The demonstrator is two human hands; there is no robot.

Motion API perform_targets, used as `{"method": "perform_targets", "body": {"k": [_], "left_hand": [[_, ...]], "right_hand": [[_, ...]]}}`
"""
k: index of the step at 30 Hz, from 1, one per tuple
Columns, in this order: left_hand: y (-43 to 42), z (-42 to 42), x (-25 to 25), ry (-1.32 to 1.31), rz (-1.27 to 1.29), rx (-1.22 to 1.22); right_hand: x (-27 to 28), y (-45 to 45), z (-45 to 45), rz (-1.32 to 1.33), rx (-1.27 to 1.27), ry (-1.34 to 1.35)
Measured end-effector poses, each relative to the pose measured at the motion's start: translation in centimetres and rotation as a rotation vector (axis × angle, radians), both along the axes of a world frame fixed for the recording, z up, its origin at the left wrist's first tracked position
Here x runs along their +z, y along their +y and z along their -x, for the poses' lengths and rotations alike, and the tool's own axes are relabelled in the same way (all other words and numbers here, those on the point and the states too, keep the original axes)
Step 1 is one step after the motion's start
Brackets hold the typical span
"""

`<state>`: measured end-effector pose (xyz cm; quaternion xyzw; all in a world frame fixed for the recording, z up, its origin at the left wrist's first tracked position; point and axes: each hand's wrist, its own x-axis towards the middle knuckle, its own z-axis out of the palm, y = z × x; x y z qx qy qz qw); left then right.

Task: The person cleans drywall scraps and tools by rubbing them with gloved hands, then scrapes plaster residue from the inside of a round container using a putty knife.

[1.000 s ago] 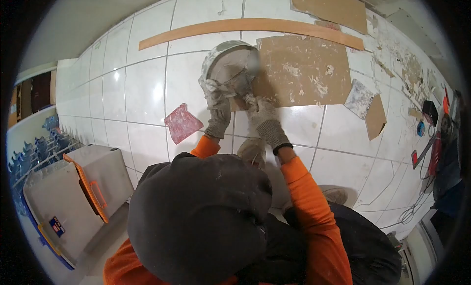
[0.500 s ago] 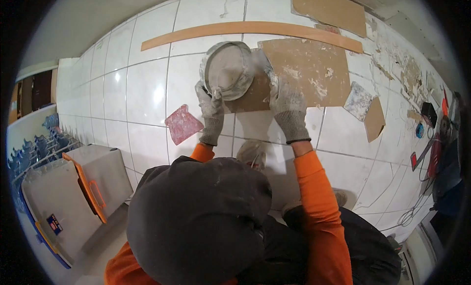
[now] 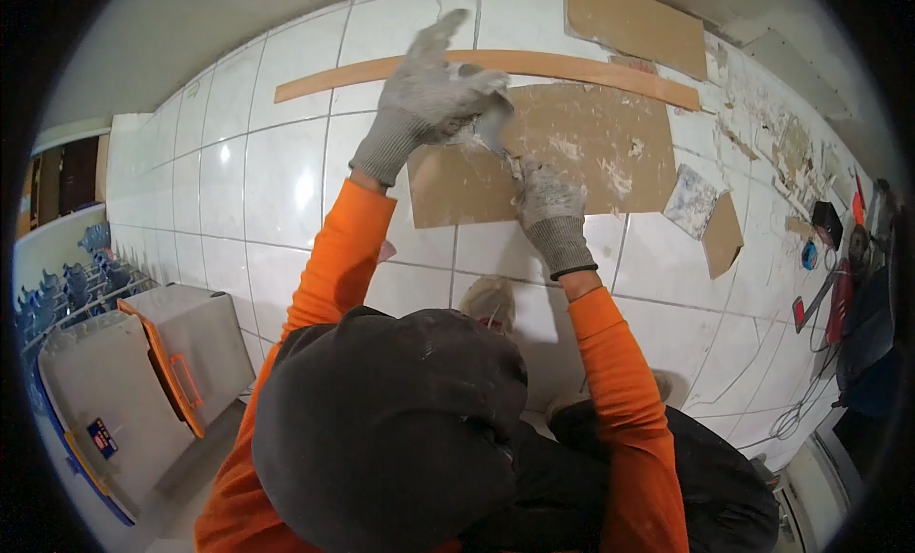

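Left hand (image 3: 434, 91): moved higher; fingers spread, seemingly empty, near the scraper (image 3: 492, 127), upper centre.
Right hand (image 3: 551, 197): your fingers close around that scraper, perhaps to steady it.
Cardboard (image 3: 596, 124): below, perhaps catching drips.

- Left grip (image 3: 434, 91), in a grubby grey knit glove, is up over the tiled floor (image 3: 286, 177) with its fingers kinda splayed, right by the scraper's blade; can't tell if they touch
- Right grip (image 3: 553, 196), same sort of glove, is closed round the handle end of that scraper (image 3: 493, 129), blade pretty blurry
- Under both there's a big brown board (image 3: 596, 148) with whitish bits stuck to it
- Long wooden strip (image 3: 572, 69) runs along its far side, toward the floor's far edge
- Another brown board (image 3: 634, 27) by the far right corner
- Tangled cable (image 3: 791, 422) near the right edge, orange-trimmed bin (image 3: 195, 334) off left
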<state>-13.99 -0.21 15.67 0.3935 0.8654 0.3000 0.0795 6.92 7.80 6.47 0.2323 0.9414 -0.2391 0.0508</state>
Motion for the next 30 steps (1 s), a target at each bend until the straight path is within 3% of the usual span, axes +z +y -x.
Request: {"method": "perform_targets", "body": {"k": [3, 5, 9, 16, 19, 24, 28, 30], "left_hand": [[1.5, -0.9, 1.5, 0.092, 0.314, -0.176], [0.4, 1.0, -1.8, 0.309, 0.288, -0.35], [-1.5, 2.7, -1.4, 0.585, 0.221, -0.543], [-0.5, 0.6, -0.1, 0.26, 0.348, -0.379], [-0.9, 1.2, -1.2, 0.177, 0.295, -0.293], [-1.8, 0.8, -1.5, -0.036, 0.259, -0.043], [-4.8, 1.3, -3.3, -0.092, -0.016, 0.092], [-5.3, 1.6, -4.1, -0.022, -0.125, 0.159]], "right_hand": [[-0.1, 0.1, 0.1, 0.061, -0.025, 0.013], [-0.6, 0.2, -0.1, 0.063, -0.028, 0.054], [0.1, 0.6, 0.4, -0.104, -0.051, 0.087], [0.1, 2.4, 2.5, -0.288, -0.04, 0.221], [-0.2, 2.5, 3.0, -0.107, -0.092, 0.147], [-4.2, -0.7, 1.3, -0.055, -0.022, 0.122], [-2.8, -2.5, 2.1, 0.241, -0.059, -0.005], [-4.0, -4.5, 1.4, 0.221, -0.064, 0.017]]}}
